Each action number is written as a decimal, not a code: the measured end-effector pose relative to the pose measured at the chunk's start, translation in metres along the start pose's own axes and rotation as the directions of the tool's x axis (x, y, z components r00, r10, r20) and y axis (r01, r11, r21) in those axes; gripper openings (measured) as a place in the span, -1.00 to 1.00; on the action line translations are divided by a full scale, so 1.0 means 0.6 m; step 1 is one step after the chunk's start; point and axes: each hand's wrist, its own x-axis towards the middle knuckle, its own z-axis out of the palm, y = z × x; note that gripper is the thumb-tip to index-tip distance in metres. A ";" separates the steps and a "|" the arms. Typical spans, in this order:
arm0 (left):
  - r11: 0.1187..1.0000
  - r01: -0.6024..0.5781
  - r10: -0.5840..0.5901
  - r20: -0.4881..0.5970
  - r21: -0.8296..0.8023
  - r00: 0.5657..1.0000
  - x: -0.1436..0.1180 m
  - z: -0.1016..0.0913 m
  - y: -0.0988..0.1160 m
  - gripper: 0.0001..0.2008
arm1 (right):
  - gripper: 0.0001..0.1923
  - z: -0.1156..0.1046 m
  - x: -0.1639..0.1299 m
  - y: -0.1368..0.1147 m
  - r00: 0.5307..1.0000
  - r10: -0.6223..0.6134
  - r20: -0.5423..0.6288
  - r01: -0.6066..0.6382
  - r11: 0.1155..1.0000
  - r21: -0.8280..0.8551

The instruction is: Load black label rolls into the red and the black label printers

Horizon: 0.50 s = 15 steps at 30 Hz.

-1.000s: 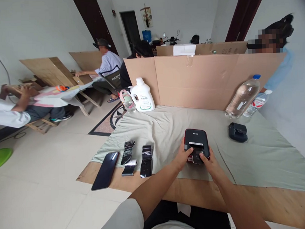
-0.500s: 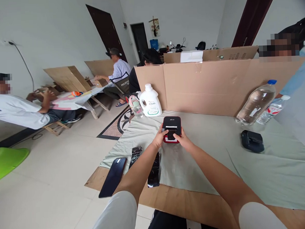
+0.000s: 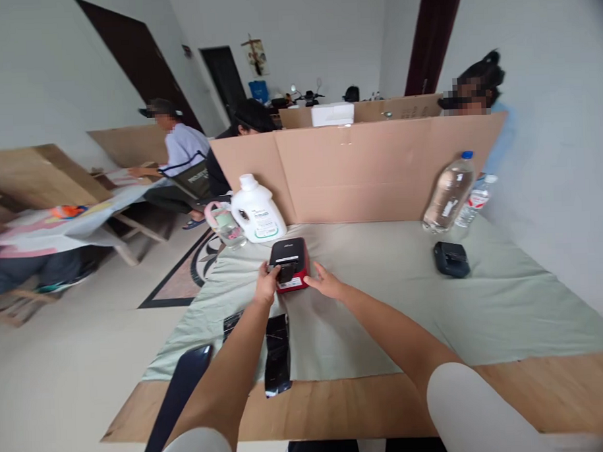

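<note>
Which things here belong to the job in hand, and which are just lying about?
Likely belongs:
- black-and-red device; left hand on it, right hand open beside it

Apparently lying about:
- black strips (possibly related)
- dark slab
- white jug
- blue-capped bottle
- red-labelled bottle
- black device

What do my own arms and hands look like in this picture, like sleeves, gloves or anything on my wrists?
Your left sleeve and right sleeve are short, plain and whitish, leaving the forearms bare. Your left hand and right hand are gloveless. No watch, bracelet or cable shows; rings are too small to tell.
</note>
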 end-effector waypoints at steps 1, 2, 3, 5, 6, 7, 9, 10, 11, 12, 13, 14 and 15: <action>0.985 -0.079 0.098 -0.123 0.150 0.988 -0.014 0.005 0.001 -0.41 | -0.13 -0.027 -0.009 0.003 1.000 0.005 -0.018 -0.007 0.994 -0.105; 0.938 -0.170 0.237 -0.202 0.301 0.950 -0.033 0.012 0.002 -0.42 | -0.16 -0.059 -0.018 0.004 0.999 0.003 -0.050 -0.015 0.970 -0.242; 0.860 -0.276 0.390 -0.206 0.429 0.897 -0.056 0.019 0.001 -0.42 | -0.19 -0.097 -0.028 0.004 0.995 -0.010 -0.099 -0.030 0.919 -0.393; 0.660 -0.518 0.617 0.001 0.544 0.787 -0.114 0.039 -0.003 -0.45 | -0.27 -0.186 -0.048 0.000 0.962 -0.061 -0.267 -0.137 0.735 -0.664; 0.565 -0.633 0.659 0.173 0.529 0.732 -0.148 0.052 -0.008 -0.49 | -0.29 -0.235 -0.058 -0.003 0.928 -0.091 -0.361 -0.222 0.642 -0.734; 0.486 -0.727 0.650 0.356 0.485 0.671 -0.182 0.066 -0.015 -0.53 | -0.31 -0.285 -0.069 -0.004 0.879 -0.114 -0.463 -0.329 0.558 -0.762; 0.382 -0.829 0.527 0.641 0.408 0.559 -0.249 0.094 -0.032 -0.53 | -0.29 -0.381 -0.094 -0.002 0.758 -0.111 -0.643 -0.552 0.418 -0.722; 0.338 -0.863 0.441 0.746 0.375 0.498 -0.280 0.105 -0.042 -0.51 | -0.24 -0.423 -0.108 0.002 0.690 -0.082 -0.719 -0.652 0.362 -0.666; 0.300 -0.892 0.360 0.826 0.339 0.434 -0.306 0.115 -0.053 -0.48 | -0.18 -0.460 -0.122 0.008 0.628 -0.036 -0.777 -0.732 0.314 -0.605; 0.270 -0.915 0.284 0.883 0.301 0.375 -0.328 0.121 -0.062 -0.45 | -0.13 -0.490 -0.136 0.015 0.577 0.020 -0.816 -0.787 0.278 -0.550; 0.248 -0.933 0.219 0.923 0.262 0.317 -0.346 0.123 -0.071 -0.43 | -0.08 -0.513 -0.150 0.023 0.552 0.089 -0.829 -0.817 0.261 -0.515; 0.234 -0.946 0.167 0.949 0.226 0.268 -0.359 0.123 -0.079 -0.42 | -0.04 -0.529 -0.163 0.031 0.538 0.152 -0.829 -0.830 0.266 -0.490; 0.226 -0.954 0.128 0.965 0.197 0.229 -0.369 0.121 -0.085 -0.41 | -0.03 -0.539 -0.174 0.038 0.540 0.199 -0.818 -0.831 0.285 -0.479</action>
